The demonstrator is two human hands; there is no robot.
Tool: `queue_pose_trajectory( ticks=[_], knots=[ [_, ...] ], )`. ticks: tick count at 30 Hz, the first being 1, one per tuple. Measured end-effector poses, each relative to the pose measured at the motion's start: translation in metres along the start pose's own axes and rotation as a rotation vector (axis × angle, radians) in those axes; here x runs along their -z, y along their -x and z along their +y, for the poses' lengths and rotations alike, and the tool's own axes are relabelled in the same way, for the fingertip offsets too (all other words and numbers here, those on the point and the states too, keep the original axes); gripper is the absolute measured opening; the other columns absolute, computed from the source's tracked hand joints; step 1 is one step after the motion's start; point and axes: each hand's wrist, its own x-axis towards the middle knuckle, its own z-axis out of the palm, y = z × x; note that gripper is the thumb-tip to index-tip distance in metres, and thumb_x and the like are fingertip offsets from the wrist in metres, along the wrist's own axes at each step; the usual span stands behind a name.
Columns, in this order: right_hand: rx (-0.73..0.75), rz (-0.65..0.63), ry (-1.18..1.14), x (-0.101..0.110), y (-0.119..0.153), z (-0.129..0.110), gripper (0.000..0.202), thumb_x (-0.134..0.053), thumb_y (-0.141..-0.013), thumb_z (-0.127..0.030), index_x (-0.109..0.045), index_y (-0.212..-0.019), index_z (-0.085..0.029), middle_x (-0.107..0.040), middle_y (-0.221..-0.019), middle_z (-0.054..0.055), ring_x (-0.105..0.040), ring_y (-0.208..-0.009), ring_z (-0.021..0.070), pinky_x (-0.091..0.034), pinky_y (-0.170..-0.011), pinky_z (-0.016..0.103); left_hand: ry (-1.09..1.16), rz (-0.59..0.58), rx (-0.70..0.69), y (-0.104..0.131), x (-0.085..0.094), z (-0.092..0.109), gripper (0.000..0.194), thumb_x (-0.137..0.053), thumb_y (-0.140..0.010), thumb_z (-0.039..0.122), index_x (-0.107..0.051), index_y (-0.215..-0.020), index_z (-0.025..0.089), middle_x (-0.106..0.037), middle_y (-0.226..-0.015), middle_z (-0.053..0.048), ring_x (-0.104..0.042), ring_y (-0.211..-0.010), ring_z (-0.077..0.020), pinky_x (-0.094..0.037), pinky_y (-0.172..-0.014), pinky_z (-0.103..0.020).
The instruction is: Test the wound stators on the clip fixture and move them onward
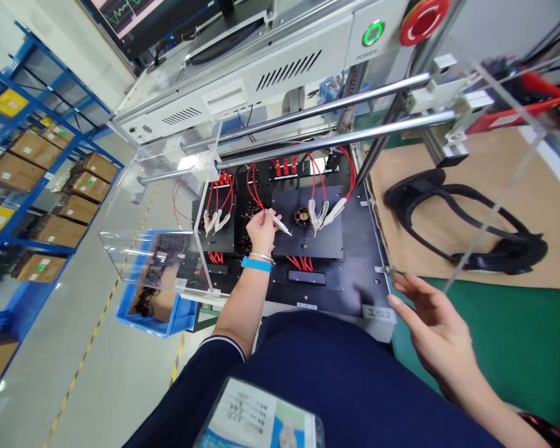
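Note:
My left hand point(261, 231), with a blue wristband, is closed on a white-sleeved test clip point(281, 225) on a red wire, its metal tip pointing right. The tip is just left of a round wound coil point(302, 216) on the black raised plate point(326, 239). White-sleeved clips point(318, 216) on red wires lie at the coil's right side; how they grip its leads is too small to tell. My right hand point(436, 326) is open beside the right edge of the black bench plate point(361, 274), above the green mat, fingers apart. More clips point(216, 221) lie on the left station.
Steel rods point(331, 137) and a clear plastic cover point(154, 236) stand over the fixture. A black headset-like strap frame point(466, 224) lies on cardboard point(504, 180) at right. A blue bin point(182, 317) stands at lower left. An emergency stop button point(424, 22) is at top right.

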Motion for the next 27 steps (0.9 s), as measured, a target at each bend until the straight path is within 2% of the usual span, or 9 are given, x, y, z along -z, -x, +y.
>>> queue_pose_trajectory(
  ticks=[6,9,11,14,16,19,21,23,27],
  knots=[
    [0.001,-0.002,0.019,0.001,0.009,0.001,0.047,-0.073,-0.060,-0.045,-0.056,-0.103,-0.034,-0.062,-0.121,0.010,-0.055,-0.121,0.0333,-0.042,-0.110,0.050,0.031,-0.015,0.010,0.002,-0.002,0.000,0.031,-0.077,-0.074,0.036,-0.063,-0.088,0.011,-0.070,-0.084,-0.008,-0.073,-0.082,-0.0202,-0.056,-0.073,-0.030],
    [0.050,0.044,0.057,0.013,0.017,0.002,0.046,-0.071,-0.061,-0.048,-0.056,-0.103,-0.036,-0.064,-0.115,0.009,-0.060,-0.113,0.0331,-0.047,-0.104,0.050,0.011,-0.027,0.019,0.000,0.000,0.002,0.037,-0.078,-0.070,0.041,-0.062,-0.089,0.013,-0.069,-0.085,-0.006,-0.072,-0.082,-0.0188,-0.055,-0.073,-0.029],
    [0.115,0.098,0.160,0.039,0.025,0.007,0.043,-0.068,-0.065,-0.050,-0.054,-0.104,-0.038,-0.064,-0.113,0.007,-0.063,-0.108,0.0323,-0.051,-0.100,0.050,-0.022,-0.003,-0.002,0.002,0.005,0.005,0.041,-0.078,-0.068,0.042,-0.060,-0.092,0.015,-0.069,-0.089,-0.005,-0.070,-0.080,-0.0161,-0.053,-0.071,-0.027],
    [0.143,0.295,0.546,0.100,0.049,0.029,0.040,-0.059,-0.074,-0.055,-0.053,-0.110,-0.037,-0.063,-0.113,0.009,-0.063,-0.105,0.0326,-0.052,-0.098,0.049,-0.078,0.087,-0.110,0.011,0.018,0.005,0.042,-0.076,-0.068,0.039,-0.057,-0.099,0.018,-0.067,-0.098,-0.004,-0.067,-0.077,-0.0116,-0.049,-0.064,-0.021],
    [0.082,0.428,0.835,0.144,0.073,0.052,0.041,-0.051,-0.080,-0.054,-0.053,-0.114,-0.032,-0.060,-0.118,0.015,-0.058,-0.115,0.0352,-0.048,-0.103,0.051,-0.073,0.092,-0.207,0.019,0.028,0.002,0.039,-0.071,-0.072,0.035,-0.055,-0.104,0.019,-0.066,-0.104,-0.004,-0.066,-0.078,-0.0105,-0.050,-0.064,-0.021],
    [-0.109,0.490,1.063,0.189,0.111,0.094,0.042,-0.044,-0.083,-0.050,-0.055,-0.113,-0.022,-0.052,-0.127,0.023,-0.048,-0.126,0.0397,-0.043,-0.106,0.054,-0.129,0.005,-0.308,0.037,0.042,-0.005,0.036,-0.067,-0.075,0.031,-0.054,-0.107,0.020,-0.065,-0.112,-0.004,-0.065,-0.079,-0.0088,-0.050,-0.065,-0.020],
    [-0.192,0.475,1.091,0.202,0.129,0.118,0.040,-0.045,-0.084,-0.048,-0.057,-0.108,-0.019,-0.053,-0.125,0.025,-0.050,-0.123,0.0397,-0.044,-0.104,0.052,-0.166,-0.067,-0.296,0.056,0.049,-0.011,0.033,-0.067,-0.075,0.029,-0.056,-0.105,0.020,-0.066,-0.111,-0.004,-0.065,-0.077,-0.0083,-0.050,-0.063,-0.019],
    [-0.190,0.503,1.095,0.204,0.137,0.134,0.039,-0.046,-0.085,-0.047,-0.059,-0.107,-0.017,-0.055,-0.122,0.023,-0.053,-0.118,0.0379,-0.047,-0.101,0.051,-0.179,-0.128,-0.257,0.077,0.052,-0.015,0.029,-0.068,-0.075,0.028,-0.058,-0.102,0.021,-0.067,-0.107,-0.003,-0.065,-0.075,-0.0084,-0.050,-0.061,-0.019],
    [-0.129,0.520,1.186,0.197,0.135,0.145,0.041,-0.043,-0.089,-0.041,-0.060,-0.113,-0.013,-0.056,-0.124,0.019,-0.059,-0.108,0.0351,-0.054,-0.086,0.053,-0.218,-0.219,-0.273,0.107,0.050,-0.019,0.027,-0.069,-0.074,0.028,-0.060,-0.099,0.021,-0.068,-0.104,-0.003,-0.066,-0.074,-0.0096,-0.051,-0.060,-0.019]
  ],
)
